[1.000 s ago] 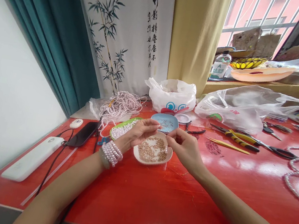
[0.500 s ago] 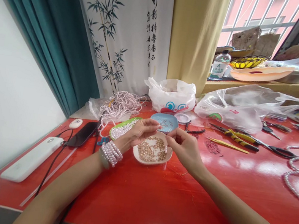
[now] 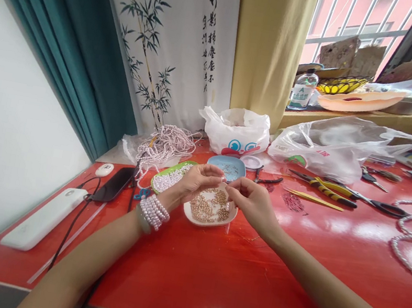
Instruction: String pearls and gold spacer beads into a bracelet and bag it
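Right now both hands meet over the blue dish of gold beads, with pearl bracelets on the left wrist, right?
The dish is wrong. The head view shows the left hand and right hand meeting over the white dish of gold beads; the blue dish lies behind it. Pearl bracelets on the left wrist: yes.

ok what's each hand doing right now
Left hand: pinched shut over the bead dish, contents too small to tell.
Right hand: pinched shut too, contents unclear.

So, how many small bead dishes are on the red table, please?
3: a cream dish of gold beads below the right hand, a round blue dish behind it, a green-rimmed dish of pearls beside the left hand. White plastic bags may hide more.
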The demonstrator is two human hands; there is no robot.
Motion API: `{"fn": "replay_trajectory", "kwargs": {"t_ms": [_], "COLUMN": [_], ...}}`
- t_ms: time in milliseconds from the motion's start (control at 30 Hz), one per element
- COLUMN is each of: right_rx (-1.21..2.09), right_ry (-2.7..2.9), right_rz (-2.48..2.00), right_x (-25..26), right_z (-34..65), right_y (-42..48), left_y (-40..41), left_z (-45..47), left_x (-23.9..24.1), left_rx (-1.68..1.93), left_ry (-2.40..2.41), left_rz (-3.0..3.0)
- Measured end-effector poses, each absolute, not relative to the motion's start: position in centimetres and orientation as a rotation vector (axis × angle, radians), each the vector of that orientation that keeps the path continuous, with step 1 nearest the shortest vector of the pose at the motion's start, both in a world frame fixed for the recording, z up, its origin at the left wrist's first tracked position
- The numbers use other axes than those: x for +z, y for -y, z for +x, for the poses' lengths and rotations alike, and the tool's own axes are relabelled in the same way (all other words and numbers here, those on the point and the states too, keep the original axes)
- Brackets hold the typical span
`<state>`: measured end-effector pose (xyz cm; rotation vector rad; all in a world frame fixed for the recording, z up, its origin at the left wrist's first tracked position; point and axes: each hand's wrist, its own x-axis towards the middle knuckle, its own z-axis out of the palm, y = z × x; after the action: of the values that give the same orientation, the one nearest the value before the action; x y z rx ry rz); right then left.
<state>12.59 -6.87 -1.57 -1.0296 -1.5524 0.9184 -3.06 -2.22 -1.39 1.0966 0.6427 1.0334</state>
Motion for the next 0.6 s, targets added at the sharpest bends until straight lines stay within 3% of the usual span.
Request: {"fn": "replay_trajectory", "kwargs": {"t_ms": [300,600], "right_rx": [1.186,1.186], "right_ry": [1.477,1.469], "right_rz": [-0.958,-0.978], "right_x": [-1.2,-0.7], "right_z": [12.6,13.1], "right_y": [6.4,6.4], "left_y": [2.5,3.2], "left_z": [-2.9,-2.8], "left_x": [-1.2,-0.3], "left_rx": [1.018,1.013], "left_ry": [-0.639,-0.675], "left_rz": [1.178,1.254]}}
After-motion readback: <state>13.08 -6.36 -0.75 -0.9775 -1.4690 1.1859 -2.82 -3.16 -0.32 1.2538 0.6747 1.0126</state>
